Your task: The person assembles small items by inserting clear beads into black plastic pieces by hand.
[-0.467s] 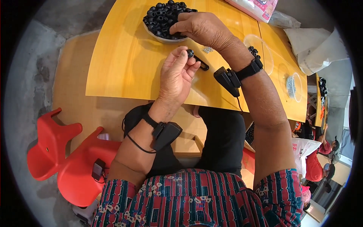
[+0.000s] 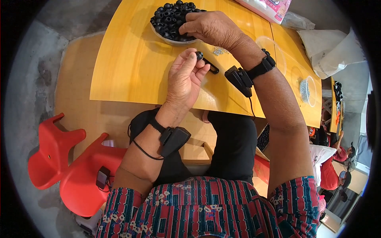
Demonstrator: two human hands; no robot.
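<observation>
While the yellow tabletop [image 2: 131, 67] carries a bowl [image 2: 160, 35] heaped with black rings [image 2: 168, 18], the right hand [image 2: 210, 27] rests curled on that heap; its grasp cannot be told. Nearer, the left hand [image 2: 184, 79] pinches one small black ring [image 2: 199, 55] at its fingertips, above the tabletop.

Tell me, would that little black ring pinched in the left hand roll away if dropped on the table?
Probably. The black ring looks round and small, so it may roll on the smooth yellow table. It seems light: the left hand holds it with fingertips alone. It looks stiff, like those piled in the bowl.
</observation>
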